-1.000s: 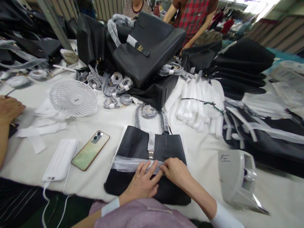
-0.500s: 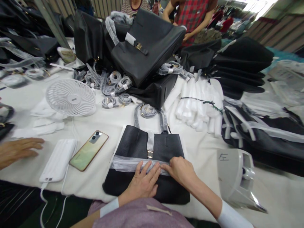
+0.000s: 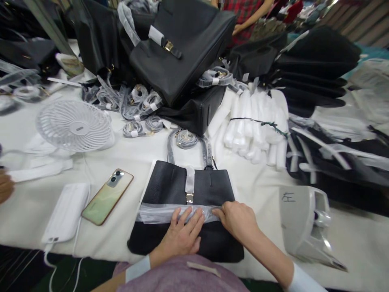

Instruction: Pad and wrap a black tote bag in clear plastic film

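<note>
Smoothing plastic film over the black handbag below, maybe: left hand flat, right hand curled, pinch unclear; next likely needs pressing.

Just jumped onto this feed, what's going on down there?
A person is working on a black handbag lying flat on the white-covered table. The left hand lies spread over the bag's lower half, fingertips on the translucent plastic band below the gold-toned clasp. The right hand is curled, its fingertips touching the band farther right; whether they pinch it is unclear.
</note>
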Demonstrator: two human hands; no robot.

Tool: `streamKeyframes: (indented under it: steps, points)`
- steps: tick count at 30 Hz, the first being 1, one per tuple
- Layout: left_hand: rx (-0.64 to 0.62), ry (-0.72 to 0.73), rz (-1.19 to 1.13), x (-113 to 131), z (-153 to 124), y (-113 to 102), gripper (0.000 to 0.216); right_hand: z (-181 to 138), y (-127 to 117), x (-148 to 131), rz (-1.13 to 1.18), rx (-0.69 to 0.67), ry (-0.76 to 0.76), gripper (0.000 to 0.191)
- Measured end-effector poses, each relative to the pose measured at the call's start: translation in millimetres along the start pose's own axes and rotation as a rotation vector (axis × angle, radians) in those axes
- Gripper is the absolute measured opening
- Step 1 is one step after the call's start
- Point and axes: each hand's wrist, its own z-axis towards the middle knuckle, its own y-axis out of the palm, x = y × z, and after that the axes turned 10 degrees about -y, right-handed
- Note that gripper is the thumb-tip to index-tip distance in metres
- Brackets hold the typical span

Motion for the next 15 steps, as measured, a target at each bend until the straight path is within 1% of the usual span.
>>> streamKeyframes:
  steps: [4,8,15]
  points:
    - [-0.028,0.012,0.022,0.3,1.8,-5.7,0.055,0.2,4.5,-1.6,0.046,0.063,0.026,0.041]
    - [-0.013,0.031,0.034,-0.4,0.0,-10.3,0.054,-11.3,7.6,0.3,0.095,0.122,0.046,0.04]
    - [0.012,0.048,0.034,-2.5,-2.8,-15.7,0.055,-33.3,18.4,16.9,0.18,0.212,0.125,0.04]
